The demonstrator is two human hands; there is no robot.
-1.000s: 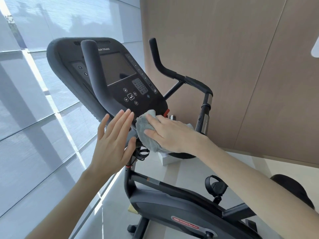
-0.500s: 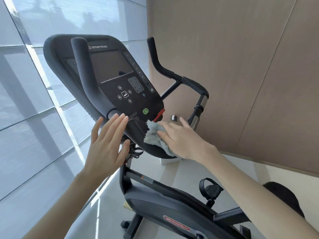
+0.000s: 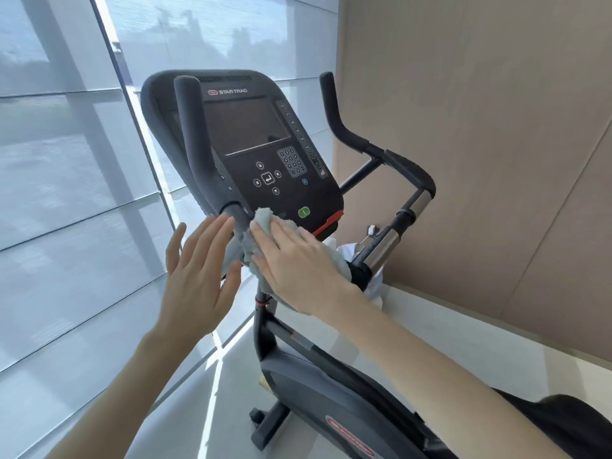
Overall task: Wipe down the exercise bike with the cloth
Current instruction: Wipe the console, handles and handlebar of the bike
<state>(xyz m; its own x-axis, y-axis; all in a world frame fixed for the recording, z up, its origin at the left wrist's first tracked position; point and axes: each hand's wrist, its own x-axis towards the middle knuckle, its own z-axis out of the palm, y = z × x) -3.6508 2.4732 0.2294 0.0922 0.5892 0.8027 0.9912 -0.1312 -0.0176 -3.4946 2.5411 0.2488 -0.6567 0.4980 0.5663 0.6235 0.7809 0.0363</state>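
A fluffy pale grey cloth (image 3: 265, 217) bunches against the black exercise bike (image 3: 245, 127) under the flat-fingered right hand (image 3: 298, 266); the left hand (image 3: 195, 279) is spread open beside it.

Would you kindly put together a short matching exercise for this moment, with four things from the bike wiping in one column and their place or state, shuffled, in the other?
Things:
1. cloth
2. left hand
3. green button
4. screen

Places or states:
A. dark and unlit
B. open, fingers straight, holding nothing
C. pressed against the console under the right hand
D. low on the console, beside the red tab

Pairs: 1-C, 2-B, 3-D, 4-A.
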